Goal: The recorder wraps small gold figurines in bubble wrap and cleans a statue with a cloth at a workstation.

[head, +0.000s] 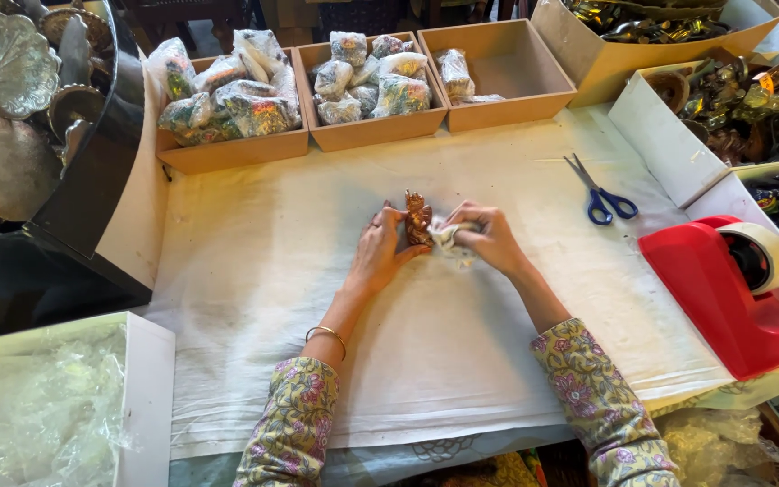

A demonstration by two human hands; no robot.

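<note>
A small copper-brown figurine [419, 219] stands upright on the white cloth [272, 298] in the middle of the table. My left hand [380, 248] grips it from the left side. My right hand [489, 236] is closed on a crumpled white cloth rag [448, 234] pressed against the figurine's right side. Both sleeves are floral yellow, and a thin bangle sits on my left wrist.
Three cardboard trays [367, 135] at the back hold wrapped bundles [227, 90]. Blue scissors [601, 194] lie right of my hands. A red tape dispenser [723, 289] stands at the right. Boxes of metal pieces [741, 99] sit far right, metal plates [6, 63] far left, plastic bags [38, 406] near left.
</note>
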